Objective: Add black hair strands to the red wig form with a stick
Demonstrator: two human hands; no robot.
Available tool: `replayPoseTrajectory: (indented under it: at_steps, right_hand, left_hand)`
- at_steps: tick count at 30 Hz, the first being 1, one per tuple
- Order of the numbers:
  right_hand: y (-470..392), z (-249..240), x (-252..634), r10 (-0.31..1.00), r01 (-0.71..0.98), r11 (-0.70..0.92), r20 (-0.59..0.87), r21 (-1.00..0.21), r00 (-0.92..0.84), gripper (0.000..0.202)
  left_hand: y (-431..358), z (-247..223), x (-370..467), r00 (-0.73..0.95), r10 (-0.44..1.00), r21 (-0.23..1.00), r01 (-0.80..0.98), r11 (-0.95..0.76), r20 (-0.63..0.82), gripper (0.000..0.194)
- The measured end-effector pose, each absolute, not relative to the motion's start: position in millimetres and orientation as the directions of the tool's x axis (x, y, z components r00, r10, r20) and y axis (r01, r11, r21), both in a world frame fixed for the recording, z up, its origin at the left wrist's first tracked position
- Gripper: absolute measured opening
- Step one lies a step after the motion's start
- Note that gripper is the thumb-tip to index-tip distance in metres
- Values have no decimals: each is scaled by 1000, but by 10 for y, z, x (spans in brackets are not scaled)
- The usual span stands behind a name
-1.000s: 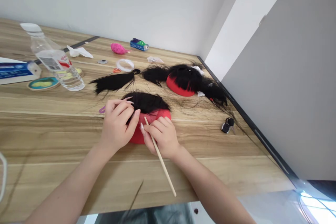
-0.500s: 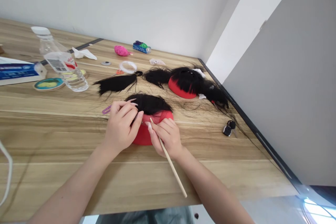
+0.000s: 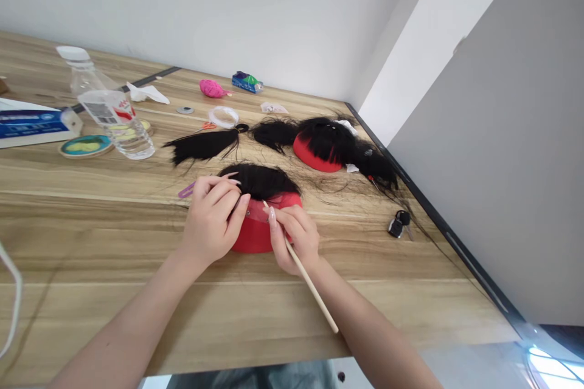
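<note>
Before me a red dome-shaped form (image 3: pixel 252 241) rests on the wooden table, with black hair (image 3: pixel 267 181) covering its far part. A sheer piece of mesh (image 3: pixel 258 211) lies over its near side, with small pins in it. My left hand (image 3: pixel 213 214) leans against the form's left side, its fingers curled and pinched at the edge of the hair; the strands between them are mostly hidden. In my right hand (image 3: pixel 296 234) is a thin wooden stick (image 3: pixel 314 293), gripped near its upper end. Its tip touches or nearly touches the mesh below the hairline; which, I cannot tell.
Behind lies a second red form (image 3: pixel 314 157) with black hair, beside a tied hair bundle (image 3: pixel 203 144). Orange-handled scissors (image 3: pixel 208 126), a tape roll (image 3: pixel 223 116) and a water bottle (image 3: pixel 114 112) are farther left. Keys (image 3: pixel 398 223) lie right; a purple clip (image 3: pixel 186 191) lies beside my left hand.
My right hand has shifted slightly right with the wooden stick, whose lower end has swung right and a little up. My left hand keeps its place on the form.
</note>
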State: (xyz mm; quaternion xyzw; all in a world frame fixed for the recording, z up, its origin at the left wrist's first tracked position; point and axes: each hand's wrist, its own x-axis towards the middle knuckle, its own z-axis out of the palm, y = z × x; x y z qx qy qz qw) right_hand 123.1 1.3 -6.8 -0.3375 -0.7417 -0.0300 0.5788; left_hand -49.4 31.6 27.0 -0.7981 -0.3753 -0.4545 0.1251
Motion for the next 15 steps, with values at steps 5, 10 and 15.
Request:
replayPoseTrajectory:
  at_steps: [5, 10, 15]
  right_hand:
    - [14, -48, 1231, 463, 545, 775, 875, -321, -142, 19]
    - [17, -52, 1237, 469, 554, 768, 872, -322, -142, 18]
    - [17, -50, 1238, 464, 558, 766, 875, -319, -137, 19]
  left_hand:
    - [317, 280, -492, 315, 469, 127, 706, -697, 825, 14]
    - [322, 270, -491, 315, 464, 122, 706, -697, 828, 13]
    - [319, 273, -495, 320, 467, 119, 709, -696, 824, 14]
